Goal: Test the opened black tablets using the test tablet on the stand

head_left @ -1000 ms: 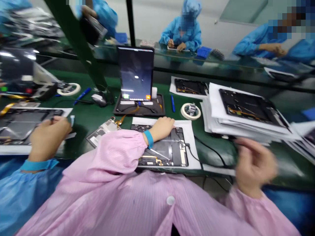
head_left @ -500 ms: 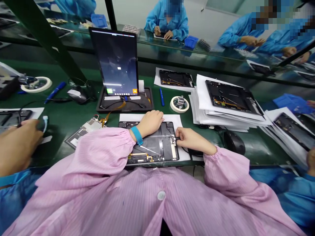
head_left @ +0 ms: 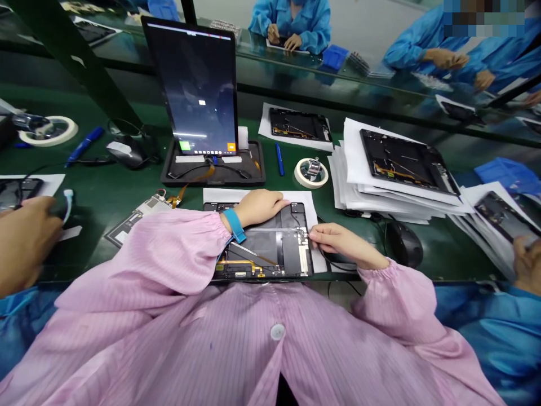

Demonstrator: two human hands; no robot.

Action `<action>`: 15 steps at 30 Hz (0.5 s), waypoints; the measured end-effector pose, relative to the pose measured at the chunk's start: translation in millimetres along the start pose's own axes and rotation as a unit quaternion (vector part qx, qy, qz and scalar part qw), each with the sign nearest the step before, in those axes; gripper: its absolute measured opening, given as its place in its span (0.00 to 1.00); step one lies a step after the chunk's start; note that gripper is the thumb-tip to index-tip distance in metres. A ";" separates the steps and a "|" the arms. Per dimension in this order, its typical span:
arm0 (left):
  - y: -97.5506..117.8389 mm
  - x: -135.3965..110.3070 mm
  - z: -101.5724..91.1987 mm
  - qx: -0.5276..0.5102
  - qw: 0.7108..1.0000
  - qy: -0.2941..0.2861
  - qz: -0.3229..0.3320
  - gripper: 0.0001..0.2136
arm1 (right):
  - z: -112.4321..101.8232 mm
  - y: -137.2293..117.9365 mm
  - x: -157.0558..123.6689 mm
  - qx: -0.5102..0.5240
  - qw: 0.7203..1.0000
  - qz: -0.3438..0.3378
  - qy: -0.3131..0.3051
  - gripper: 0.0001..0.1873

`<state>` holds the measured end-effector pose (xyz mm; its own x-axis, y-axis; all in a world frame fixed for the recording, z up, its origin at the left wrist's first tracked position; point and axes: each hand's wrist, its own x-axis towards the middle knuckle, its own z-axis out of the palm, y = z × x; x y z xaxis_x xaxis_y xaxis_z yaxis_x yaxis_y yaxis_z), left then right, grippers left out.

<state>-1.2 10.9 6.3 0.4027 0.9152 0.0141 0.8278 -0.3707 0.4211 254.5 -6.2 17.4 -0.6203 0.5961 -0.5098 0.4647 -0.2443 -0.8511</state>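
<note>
the green bench (head_left: 127,197) runs wide under everything. at its far side an upright tablet (head_left: 192,90) stands lit in a black dock tray (head_left: 213,172). to my right a stack of white sheets (head_left: 350,186) carries a black tablet shell (head_left: 406,163).

straight in front of me the open tablet (head_left: 274,248) lies flat on a white sheet (head_left: 310,200), back off, boards and flex showing. my left hand (head_left: 257,206) lies palm down across its top edge, fingers spread loose, gripping nothing, a blue wrist strap (head_left: 234,224) at the cuff. my right hand (head_left: 338,242) sits at the tablet's right edge, thumb and forefinger pinched tight on the end of a thin black cable (head_left: 333,265) by the white connector strip.

a co-worker's hand (head_left: 23,239) rests far left. a mouse (head_left: 406,245) sits just right of my wrist, a tape roll (head_left: 311,172) beyond the sheet, a blue pen (head_left: 279,159) beside it.
</note>
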 end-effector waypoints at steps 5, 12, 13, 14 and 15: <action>0.1 -0.8 -0.2 0.005 1.000 -0.006 -0.005 0.23 | -16.3 -8.3 -34.7 0.092 0.961 -0.052 0.255 0.18; -0.9 -0.2 1.6 0.016 1.000 -0.009 -0.011 0.24 | 23.6 -4.5 -29.5 0.026 0.948 -0.128 0.290 0.18; -1.1 -0.1 1.8 0.016 1.000 -0.008 -0.009 0.23 | 28.4 -0.5 -23.1 -0.005 0.953 -0.125 0.277 0.17; -1.4 0.0 1.9 0.017 1.000 -0.008 -0.008 0.23 | 32.1 3.7 -17.1 -0.031 0.955 -0.126 0.267 0.18; -1.6 0.1 2.0 0.017 1.000 -0.008 -0.007 0.23 | 34.9 7.7 -11.9 -0.048 0.956 -0.132 0.257 0.18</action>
<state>-1.7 11.3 3.9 0.3965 0.9180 -0.0063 0.8465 -0.3630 0.3894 243.4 -41.9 12.6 -0.3424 0.9306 -0.1294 0.4072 0.0229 -0.9131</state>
